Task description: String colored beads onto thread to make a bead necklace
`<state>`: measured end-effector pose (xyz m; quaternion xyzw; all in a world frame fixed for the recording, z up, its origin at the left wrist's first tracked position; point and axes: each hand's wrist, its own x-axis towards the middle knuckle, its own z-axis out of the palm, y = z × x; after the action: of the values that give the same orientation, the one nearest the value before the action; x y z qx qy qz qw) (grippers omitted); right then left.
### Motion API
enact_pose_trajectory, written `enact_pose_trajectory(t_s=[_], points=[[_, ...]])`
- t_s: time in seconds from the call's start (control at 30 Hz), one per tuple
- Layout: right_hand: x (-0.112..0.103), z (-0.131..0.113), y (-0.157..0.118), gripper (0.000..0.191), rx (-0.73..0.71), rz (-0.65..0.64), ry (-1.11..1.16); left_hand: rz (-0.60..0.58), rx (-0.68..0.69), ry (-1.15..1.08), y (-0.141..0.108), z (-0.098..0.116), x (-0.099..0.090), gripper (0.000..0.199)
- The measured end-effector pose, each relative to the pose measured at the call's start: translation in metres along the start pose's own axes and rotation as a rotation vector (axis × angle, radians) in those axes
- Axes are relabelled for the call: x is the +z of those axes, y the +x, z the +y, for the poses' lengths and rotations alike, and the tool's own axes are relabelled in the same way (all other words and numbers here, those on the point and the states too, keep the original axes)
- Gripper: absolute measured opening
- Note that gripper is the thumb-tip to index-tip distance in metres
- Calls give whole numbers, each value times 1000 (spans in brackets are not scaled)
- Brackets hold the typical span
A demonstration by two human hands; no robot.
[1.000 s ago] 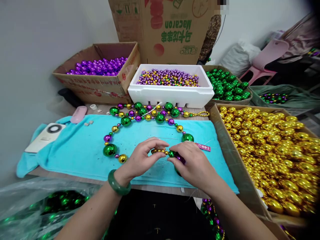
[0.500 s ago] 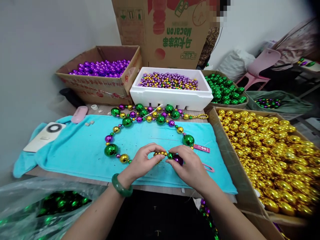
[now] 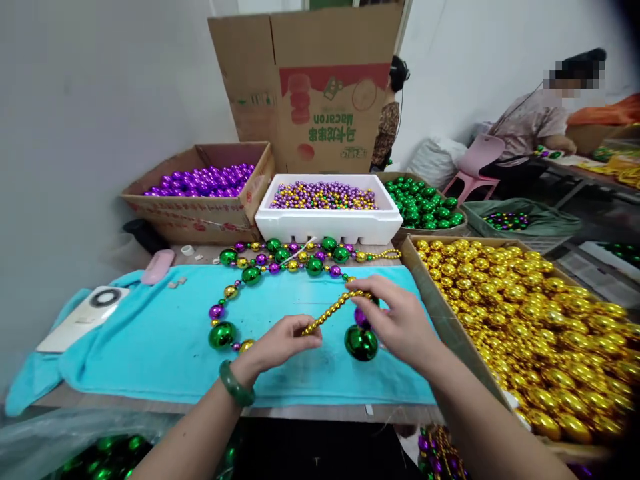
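Note:
A strand of small gold beads [image 3: 334,308] stretches slantwise between my two hands above the turquoise towel [image 3: 165,327]. My left hand [image 3: 287,340], a green bangle on its wrist, pinches the lower end. My right hand [image 3: 393,313] grips the upper end. Beneath the right fingers hang a purple bead [image 3: 361,319] and a large green bead [image 3: 361,343]. The rest of the bead necklace [image 3: 251,275], in green, purple and gold, curves over the towel to the left. Behind it lies another bead string [image 3: 341,254] ending in a gold loop, with a white stick across it.
Purple beads fill a cardboard box [image 3: 190,212] at back left; a white foam box [image 3: 327,227] holds small mixed beads. Green beads [image 3: 420,203] are behind, and a box of gold beads [image 3: 520,313] is at right. A phone [image 3: 83,320] lies left. A co-worker [image 3: 525,127] sits at back right.
My right hand has moved right and up, drawing the gold strand taut between my hands. The large green bead now hangs below it. The view has tilted upward.

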<state>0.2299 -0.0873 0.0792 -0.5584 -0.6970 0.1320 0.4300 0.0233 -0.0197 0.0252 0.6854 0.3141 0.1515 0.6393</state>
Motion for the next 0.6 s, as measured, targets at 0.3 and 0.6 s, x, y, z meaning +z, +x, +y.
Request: enact_pose_trajectory(t_s=[0.3, 0.6], points=[[14, -40, 86, 22, 140, -477, 495, 319, 354, 234, -6, 108, -38, 18], [-78, -146, 173, 39, 22, -157, 140, 648, 588, -3, -14, 112, -50, 47]])
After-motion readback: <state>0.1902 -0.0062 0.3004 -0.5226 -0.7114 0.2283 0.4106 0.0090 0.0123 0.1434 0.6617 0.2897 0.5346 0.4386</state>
